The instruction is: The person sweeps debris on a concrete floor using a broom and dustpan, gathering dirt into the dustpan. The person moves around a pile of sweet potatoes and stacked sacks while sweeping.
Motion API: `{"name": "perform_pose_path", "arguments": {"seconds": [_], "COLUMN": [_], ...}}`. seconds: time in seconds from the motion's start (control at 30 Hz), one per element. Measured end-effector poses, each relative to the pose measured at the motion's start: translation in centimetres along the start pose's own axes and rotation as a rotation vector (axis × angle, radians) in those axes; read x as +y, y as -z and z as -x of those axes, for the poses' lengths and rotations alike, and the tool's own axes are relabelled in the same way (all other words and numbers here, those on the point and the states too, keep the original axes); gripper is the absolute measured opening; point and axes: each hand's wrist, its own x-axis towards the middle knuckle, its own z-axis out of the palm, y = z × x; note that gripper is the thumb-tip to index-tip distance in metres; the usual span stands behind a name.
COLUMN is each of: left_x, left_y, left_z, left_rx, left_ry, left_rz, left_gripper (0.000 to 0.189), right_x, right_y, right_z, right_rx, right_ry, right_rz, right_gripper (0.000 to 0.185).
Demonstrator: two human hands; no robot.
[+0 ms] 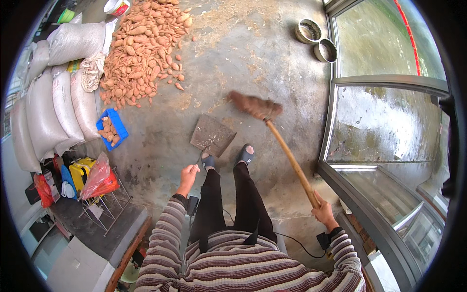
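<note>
My left hand (188, 178) is closed around the thin handle of a dustpan (213, 135), whose flat square pan rests on the concrete floor by my feet. Small pale scraps lie in the pan. In my right hand (323, 212) is the upper end of a broom's wooden handle (292, 158). The reddish-brown broom head (254, 106) is beyond the dustpan and to its right, slightly blurred, apart from the pan. Whether its bristles touch the floor I cannot tell.
A large heap of sweet potatoes (140, 51) covers the floor at upper left, beside full woven sacks (45, 109). A blue crate (122, 128) holds more of them. Two metal pots (308, 31) stand near the glass door's frame (332, 91) at right. A cable (303, 246) hangs near my waist.
</note>
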Motion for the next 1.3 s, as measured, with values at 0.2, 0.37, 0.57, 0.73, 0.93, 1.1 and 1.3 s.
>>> {"name": "perform_pose_path", "arguments": {"seconds": [0.2, 0.37, 0.57, 0.73, 0.93, 1.1, 1.3], "left_x": [-0.7, -1.0, 0.2, 0.4, 0.0, -0.2, -0.9], "left_y": [0.3, 1.5, 2.0, 2.2, 3.5, 3.9, 5.4], "left_z": [-0.2, -0.7, -0.3, -0.8, 0.1, 0.6, -1.2], "left_rx": [-0.01, -0.055, -0.064, -0.055, -0.086, -0.079, -0.151], "left_ry": [-0.17, -0.049, -0.061, -0.041, -0.03, -0.125, -0.152], "left_rz": [-0.019, -0.103, -0.146, -0.187, -0.225, -0.199, -0.242], "left_gripper": [0.028, 0.027, 0.028, 0.03, 0.029, 0.028, 0.028], "right_x": [-0.2, -2.4, -4.5, -4.6, -4.7, -9.3, -9.1], "right_y": [1.5, 1.0, -12.7, -13.0, -6.1, -4.7, -14.7], "right_z": [-8.5, -18.5, -8.8, 0.7, 3.5, -6.4, -10.4], "right_rx": [0.269, 0.16, 0.251, -0.098, -0.203, 0.061, 0.18], "right_ry": [0.155, -0.004, 0.004, -0.076, -0.123, 0.13, 0.117], "right_rz": [-0.31, -0.823, -0.326, -0.391, -0.524, -0.306, -0.092], "right_gripper": [0.074, 0.072, 0.082, 0.082, 0.081, 0.075, 0.073]}}
